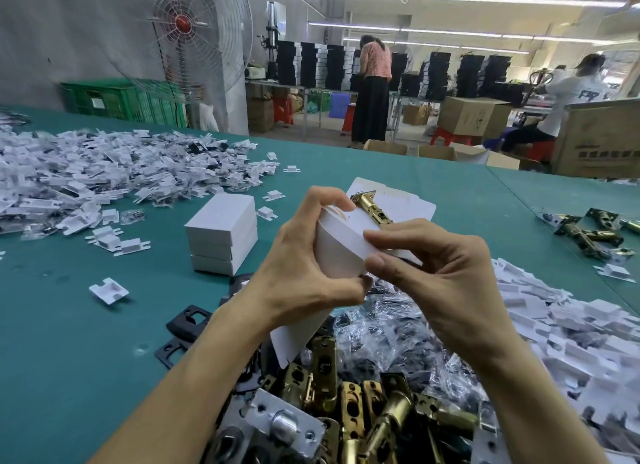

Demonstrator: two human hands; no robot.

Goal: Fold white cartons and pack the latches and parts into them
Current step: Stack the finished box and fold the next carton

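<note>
Currently the left hand (304, 269) is gripping the half-folded white carton (341, 245) above the surface (69, 342), while the right hand (446, 283) is pinching its flap. A brass latch (372, 207) is poking out, probably heavy for such thin, easily creased card, so supporting the carton from underneath seems wise.

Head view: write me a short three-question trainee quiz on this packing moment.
1. True or false: the latch is wholly hidden inside the carton.
2. The stack of closed cartons stands: A) left of the hands, B) right of them, C) on the floor.
3. Which hands hold the carton?
Key: 1 false, its brass end sticks out. 2 A. 3 both, left hand and right hand.
</note>
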